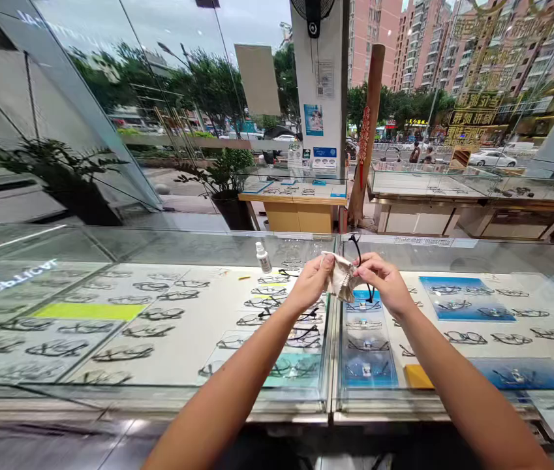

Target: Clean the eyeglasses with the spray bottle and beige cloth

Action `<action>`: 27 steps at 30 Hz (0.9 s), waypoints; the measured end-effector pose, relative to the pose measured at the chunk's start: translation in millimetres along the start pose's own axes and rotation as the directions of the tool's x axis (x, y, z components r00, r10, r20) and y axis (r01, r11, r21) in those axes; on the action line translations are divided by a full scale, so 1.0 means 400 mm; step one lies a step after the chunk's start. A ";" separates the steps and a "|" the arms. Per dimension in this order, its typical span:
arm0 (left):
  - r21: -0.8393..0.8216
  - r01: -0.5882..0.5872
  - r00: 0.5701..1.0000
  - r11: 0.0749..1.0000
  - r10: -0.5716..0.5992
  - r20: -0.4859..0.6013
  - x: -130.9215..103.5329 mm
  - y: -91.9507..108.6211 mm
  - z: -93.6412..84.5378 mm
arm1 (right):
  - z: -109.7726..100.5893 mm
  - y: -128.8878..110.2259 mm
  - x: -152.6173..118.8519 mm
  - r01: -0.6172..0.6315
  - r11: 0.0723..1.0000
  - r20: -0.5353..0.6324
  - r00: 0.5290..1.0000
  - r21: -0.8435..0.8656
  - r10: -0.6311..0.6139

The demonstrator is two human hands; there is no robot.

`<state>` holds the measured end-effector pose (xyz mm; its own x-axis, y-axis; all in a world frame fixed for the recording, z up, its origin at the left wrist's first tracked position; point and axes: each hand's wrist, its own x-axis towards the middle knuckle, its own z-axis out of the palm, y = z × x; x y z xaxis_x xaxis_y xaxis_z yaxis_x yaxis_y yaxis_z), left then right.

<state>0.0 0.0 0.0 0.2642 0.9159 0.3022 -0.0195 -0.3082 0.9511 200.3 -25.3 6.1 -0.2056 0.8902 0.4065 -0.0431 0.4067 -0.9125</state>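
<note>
Left hand [312, 284] pinches a pale cloth [341, 279]; right hand [383, 281] pinches black eyeglasses [357, 249] at the cloth's 3 o'clock, over the glass table [331, 393]. Small white bottle [263, 259] stands upright, toward the cloth's 9 o'clock.

Hands [312, 282] around cloth [342, 277], probably glasses [357, 249]

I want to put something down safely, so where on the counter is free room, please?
The counter shows a bare patch between the left eyeglasses and the middle eyeglasses, below the yellow strip. It is crowded around the middle eyeglasses, near the left hand; many seem inside the counter.
</note>
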 end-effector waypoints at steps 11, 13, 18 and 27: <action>-0.267 0.077 0.997 0.961 -0.074 0.022 0.002 -0.002 0.002 | 0.019 0.008 -0.002 -0.026 0.995 0.106 0.994 -0.094 0.036; -0.316 0.134 0.990 0.939 -0.113 0.084 -0.001 0.007 0.000 | 0.021 0.013 -0.003 -0.034 0.998 0.118 0.992 -0.060 0.041; -0.358 0.216 0.974 0.909 -0.175 0.143 -0.011 0.032 -0.007 | 0.022 0.018 -0.006 -0.028 0.999 0.106 0.994 -0.036 0.031; -0.316 0.199 0.979 0.928 -0.177 0.099 -0.016 0.041 0.006 | 0.023 0.005 -0.009 -0.040 0.999 0.089 0.995 0.007 0.040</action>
<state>0.3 -11.5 13.5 0.3574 0.9260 0.1218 -0.2704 -0.0223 0.9625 191.9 -29.5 2.5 -0.2937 0.8838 0.3643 -0.0413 0.3690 -0.9285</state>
